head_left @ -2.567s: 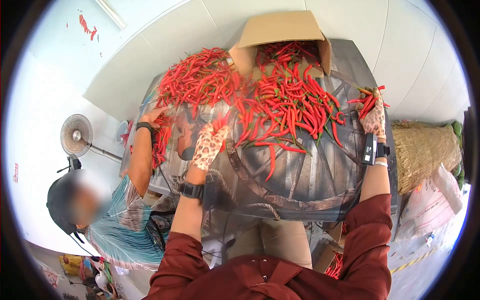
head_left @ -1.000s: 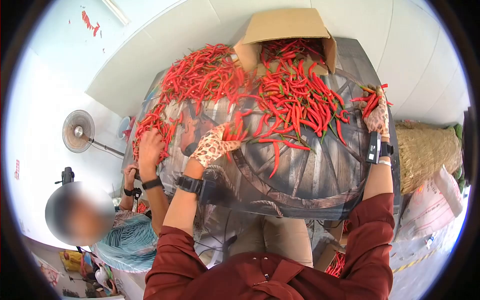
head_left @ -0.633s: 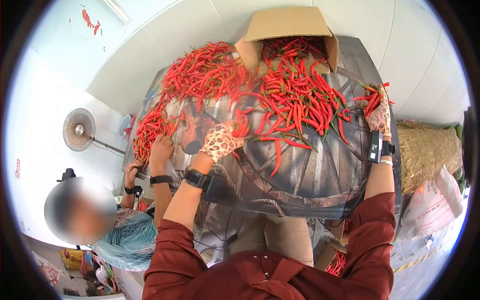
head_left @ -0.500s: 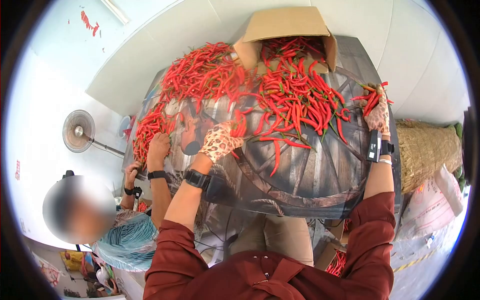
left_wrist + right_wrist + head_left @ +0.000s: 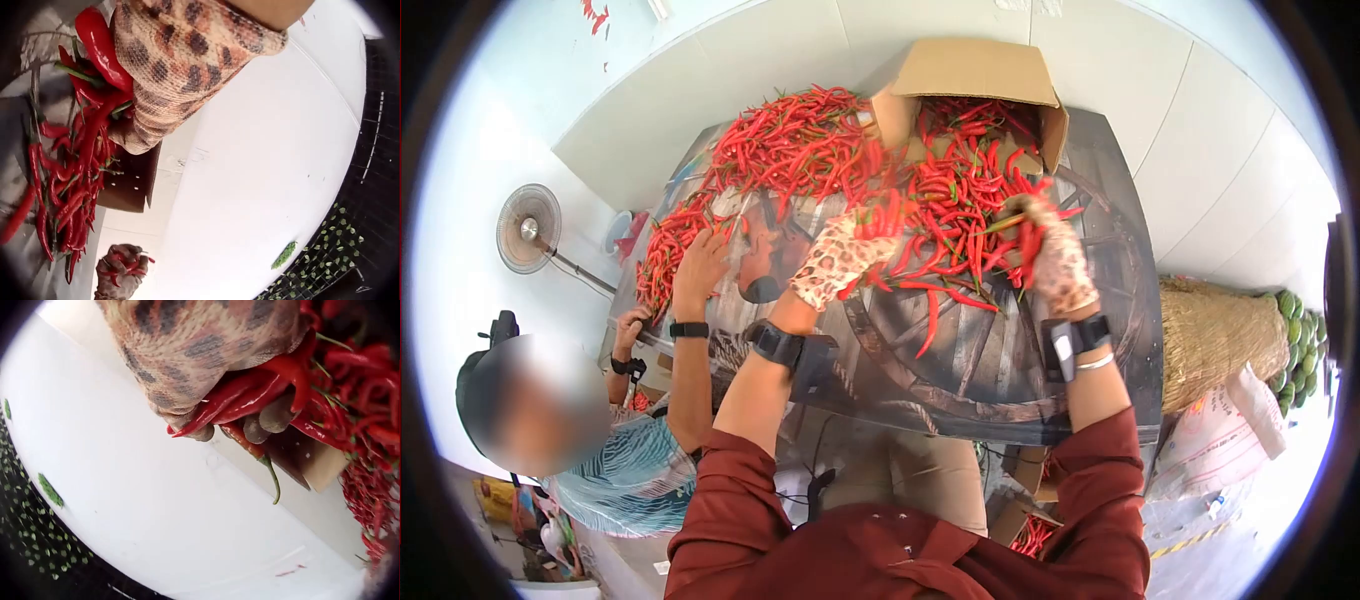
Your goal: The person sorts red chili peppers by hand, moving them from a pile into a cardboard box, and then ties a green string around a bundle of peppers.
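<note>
Both hands wear leopard-print gloves. My left hand grips several red chili peppers above the near left part of the spread-out chilies. In the head view these held chilies are blurred. My right hand grips a bunch of chilies at the right side of the same spread. One orange-tinged chili with a long green stem pokes out below its grey fingertips. The left wrist view also catches the right hand with its bunch, farther off.
A cardboard box lies on its side at the back of the table, chilies spilling out. Another chili heap covers the back left. To the left, another person's hand is near a smaller heap. A straw-coloured bundle stands right.
My right hand has moved left with its bunch, from the table's right edge to the spread-out chilies. My left hand stays near the same place, still holding chilies. The head view has shifted slightly.
</note>
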`<state>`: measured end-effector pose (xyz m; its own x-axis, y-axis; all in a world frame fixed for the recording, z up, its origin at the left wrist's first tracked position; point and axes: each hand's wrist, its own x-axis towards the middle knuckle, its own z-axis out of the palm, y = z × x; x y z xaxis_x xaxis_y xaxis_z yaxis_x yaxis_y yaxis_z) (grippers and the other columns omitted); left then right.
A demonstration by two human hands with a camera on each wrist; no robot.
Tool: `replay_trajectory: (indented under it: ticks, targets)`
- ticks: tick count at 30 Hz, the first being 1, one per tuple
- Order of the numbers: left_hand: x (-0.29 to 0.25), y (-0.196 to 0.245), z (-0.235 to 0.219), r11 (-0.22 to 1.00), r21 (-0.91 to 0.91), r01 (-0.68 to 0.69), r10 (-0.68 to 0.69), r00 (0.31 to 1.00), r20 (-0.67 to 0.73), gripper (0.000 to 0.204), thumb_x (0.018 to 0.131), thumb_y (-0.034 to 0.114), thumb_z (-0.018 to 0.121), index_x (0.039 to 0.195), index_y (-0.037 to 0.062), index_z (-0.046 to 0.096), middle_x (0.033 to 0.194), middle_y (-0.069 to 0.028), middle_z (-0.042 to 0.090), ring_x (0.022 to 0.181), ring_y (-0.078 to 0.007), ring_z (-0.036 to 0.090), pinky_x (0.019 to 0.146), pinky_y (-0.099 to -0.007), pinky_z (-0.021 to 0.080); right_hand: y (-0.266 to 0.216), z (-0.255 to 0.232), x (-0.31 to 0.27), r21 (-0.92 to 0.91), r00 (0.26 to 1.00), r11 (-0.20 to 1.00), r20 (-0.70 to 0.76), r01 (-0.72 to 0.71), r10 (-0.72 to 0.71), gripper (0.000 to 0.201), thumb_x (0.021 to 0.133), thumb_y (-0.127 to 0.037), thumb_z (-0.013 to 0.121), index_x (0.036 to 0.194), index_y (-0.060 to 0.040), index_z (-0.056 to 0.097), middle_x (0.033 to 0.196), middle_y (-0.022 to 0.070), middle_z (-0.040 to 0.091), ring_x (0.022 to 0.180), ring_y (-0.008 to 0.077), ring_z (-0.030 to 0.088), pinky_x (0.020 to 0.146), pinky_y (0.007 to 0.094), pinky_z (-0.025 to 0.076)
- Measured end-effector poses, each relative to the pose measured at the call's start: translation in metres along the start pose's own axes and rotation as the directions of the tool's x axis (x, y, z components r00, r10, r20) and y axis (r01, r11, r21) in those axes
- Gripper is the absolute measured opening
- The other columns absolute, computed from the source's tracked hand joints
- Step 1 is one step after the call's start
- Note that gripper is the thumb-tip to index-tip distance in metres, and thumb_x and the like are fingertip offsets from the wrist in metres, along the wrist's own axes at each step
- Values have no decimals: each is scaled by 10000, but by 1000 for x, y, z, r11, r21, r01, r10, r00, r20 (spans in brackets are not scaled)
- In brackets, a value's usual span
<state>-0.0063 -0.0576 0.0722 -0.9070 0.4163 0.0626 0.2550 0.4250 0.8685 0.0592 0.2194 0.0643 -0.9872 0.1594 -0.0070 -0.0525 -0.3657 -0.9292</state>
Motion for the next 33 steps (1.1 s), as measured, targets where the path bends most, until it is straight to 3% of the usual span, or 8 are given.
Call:
replay_trajectory:
  ticks: [3, 4, 5, 7, 9, 11, 13, 33]
  targets:
    - [5, 8, 27, 996, -86, -28, 21, 996, -89, 300, 769, 183, 710, 999, 14, 617, 838, -61, 664, 744, -148, 619, 664, -293, 486, 24, 21, 1, -191, 983, 982, 179, -11, 45, 296, 947, -274, 453, 1096, -69, 606, 992, 70, 643, 848, 128, 598, 671, 279, 491]
    - [-6, 34, 30, 992, -127, -3, -3, 999, -45, 311, 766, 157, 711, 1026, 20, 611, 853, -47, 662, 757, -121, 607, 659, -278, 485, 35, 24, 2, -439, 905, 797, 290, 414, -311, 305, 951, -264, 446, 1126, -62, 593, 1026, 90, 632, 922, 138, 584, 762, 294, 472]
    - [-11, 54, 32, 987, -162, 13, -14, 1000, -6, 329, 762, 131, 713, 1054, 26, 605, 869, -34, 659, 769, -95, 595, 655, -263, 483, 44, 27, 7, -564, 670, 385, 483, 730, -563, 316, 955, -255, 440, 1156, -56, 580, 1061, 109, 620, 996, 148, 570, 854, 308, 453]
    - [10, 18, 51, 899, -438, 25, 9, 997, 76, 408, 767, 113, 695, 1147, 37, 569, 958, -24, 655, 832, -84, 585, 714, -250, 482, 46, 41, 3, -352, 885, 834, 356, 424, -300, 334, 940, -219, 500, 1190, -2, 543, 1135, 100, 588, 1079, 164, 531, 953, 324, 397]
    - [14, 19, 54, 937, -343, 57, -38, 997, 62, 444, 764, 133, 699, 1172, 31, 556, 977, -48, 658, 875, -110, 593, 775, -262, 479, 39, 56, -2, 17, 962, 999, 270, 31, -34, 373, 912, -199, 563, 1221, 2, 514, 1160, 60, 576, 1076, 148, 530, 948, 302, 406]
    - [7, 21, 59, 967, -247, 58, -48, 998, 46, 489, 769, 186, 696, 1197, 15, 534, 1042, -124, 647, 964, -205, 611, 848, -315, 473, 36, 55, -4, 102, 931, 994, 366, -32, -7, 414, 885, -179, 608, 1247, -17, 489, 1146, 50, 578, 1034, 126, 550, 901, 277, 443]
    - [4, 30, 60, 943, 332, -38, 74, 993, -97, 530, 771, 225, 681, 1214, -11, 509, 1135, -189, 600, 1049, -301, 582, 893, -366, 459, 44, 50, -4, 153, 920, 987, 393, -54, -10, 419, 868, -138, 625, 1245, -16, 489, 1149, 57, 579, 1034, 130, 553, 886, 279, 458]
    - [6, 15, 61, 899, 307, -313, 295, 950, 106, 465, 797, 208, 646, 1188, -15, 530, 1152, -231, 546, 1089, -346, 526, 912, -407, 431, 38, 45, -9, 194, 920, 974, 391, -118, 34, 296, 870, -167, 609, 1120, -21, 550, 997, 50, 624, 886, 135, 604, 750, 278, 492]
